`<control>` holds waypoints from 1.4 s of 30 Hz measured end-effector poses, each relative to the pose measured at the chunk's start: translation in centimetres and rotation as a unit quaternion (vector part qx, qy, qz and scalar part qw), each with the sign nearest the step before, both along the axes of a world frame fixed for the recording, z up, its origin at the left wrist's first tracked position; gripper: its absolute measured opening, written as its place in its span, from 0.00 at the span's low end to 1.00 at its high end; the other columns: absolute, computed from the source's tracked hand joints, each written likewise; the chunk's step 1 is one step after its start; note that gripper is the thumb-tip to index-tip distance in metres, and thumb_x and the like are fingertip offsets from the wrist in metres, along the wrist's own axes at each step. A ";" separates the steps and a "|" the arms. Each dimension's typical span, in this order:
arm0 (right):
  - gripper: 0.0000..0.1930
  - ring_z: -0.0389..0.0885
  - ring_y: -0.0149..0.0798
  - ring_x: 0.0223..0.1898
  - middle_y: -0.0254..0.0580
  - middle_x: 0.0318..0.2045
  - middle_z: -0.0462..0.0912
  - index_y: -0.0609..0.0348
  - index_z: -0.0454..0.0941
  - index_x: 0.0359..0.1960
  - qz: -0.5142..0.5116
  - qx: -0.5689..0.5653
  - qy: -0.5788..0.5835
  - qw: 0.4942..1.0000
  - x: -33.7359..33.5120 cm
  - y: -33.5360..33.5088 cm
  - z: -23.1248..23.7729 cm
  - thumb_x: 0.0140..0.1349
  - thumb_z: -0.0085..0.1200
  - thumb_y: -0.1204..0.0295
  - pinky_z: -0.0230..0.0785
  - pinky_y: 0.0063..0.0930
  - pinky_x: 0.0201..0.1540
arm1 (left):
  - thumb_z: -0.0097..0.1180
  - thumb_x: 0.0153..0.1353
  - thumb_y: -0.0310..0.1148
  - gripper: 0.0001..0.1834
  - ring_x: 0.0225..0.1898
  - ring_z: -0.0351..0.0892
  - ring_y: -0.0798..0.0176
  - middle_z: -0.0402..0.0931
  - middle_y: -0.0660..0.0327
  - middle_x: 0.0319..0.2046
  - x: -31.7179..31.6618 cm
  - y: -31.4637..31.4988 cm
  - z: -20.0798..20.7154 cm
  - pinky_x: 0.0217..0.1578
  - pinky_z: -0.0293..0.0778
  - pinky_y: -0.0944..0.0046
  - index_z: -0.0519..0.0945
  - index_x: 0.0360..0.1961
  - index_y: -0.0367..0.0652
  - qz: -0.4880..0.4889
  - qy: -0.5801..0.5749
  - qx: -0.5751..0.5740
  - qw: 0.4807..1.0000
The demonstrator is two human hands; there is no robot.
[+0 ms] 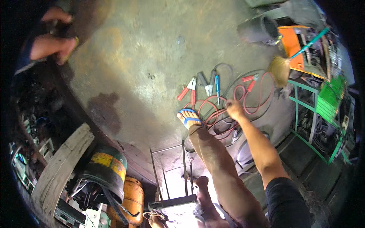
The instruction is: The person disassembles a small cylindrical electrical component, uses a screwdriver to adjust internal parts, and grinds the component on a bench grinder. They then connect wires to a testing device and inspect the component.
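Observation:
My right hand point(232, 109) reaches down to the floor, its fingers closed at the red jumper cable point(217, 113) lying in loose loops. To its left lie red-handled clamps point(191, 89), a black-handled clamp point(207, 84) and a blue-handled screwdriver point(217, 88). Another pair of red-handled clamps point(249, 81) sits just beyond the hand. My left hand point(155, 221) shows only in part at the lower edge, beside a brightly lit box-like object point(178, 215) and a thin tan loop; its grip is hidden. My foot in a blue flip-flop point(189, 117) stands against the cables.
A thin metal frame point(167, 147) stands before me. At left are a bucket of tools point(104, 171), an orange gas cylinder point(134, 193) and a wooden plank point(62, 163). A dark bucket point(258, 29), broom point(280, 70) and green rack point(304, 85) line the right. Another person's limbs point(55, 45) show upper left.

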State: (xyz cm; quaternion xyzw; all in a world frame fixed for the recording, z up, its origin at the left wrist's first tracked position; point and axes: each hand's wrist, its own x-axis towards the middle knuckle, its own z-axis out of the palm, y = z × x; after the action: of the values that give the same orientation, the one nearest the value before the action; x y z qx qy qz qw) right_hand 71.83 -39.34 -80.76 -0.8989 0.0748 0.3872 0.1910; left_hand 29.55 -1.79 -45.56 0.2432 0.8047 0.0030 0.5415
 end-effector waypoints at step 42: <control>0.16 0.81 0.36 0.44 0.46 0.45 0.81 0.65 0.80 0.46 0.346 0.703 0.351 0.512 -49.3 58.3 70.3 0.54 0.67 0.80 0.75 0.30 0.50 | 0.57 0.59 0.41 0.15 0.40 0.83 0.37 0.84 0.43 0.36 -31.2 -4.4 24.9 0.43 0.77 0.45 0.83 0.38 0.40 -0.221 0.043 0.261 0.939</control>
State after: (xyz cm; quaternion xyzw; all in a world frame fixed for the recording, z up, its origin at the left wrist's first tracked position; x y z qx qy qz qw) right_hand 22.56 18.96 -10.47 -0.2157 -0.4782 0.6328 0.5695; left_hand -1.60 -6.17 -20.67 0.5473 0.7245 0.0826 0.4107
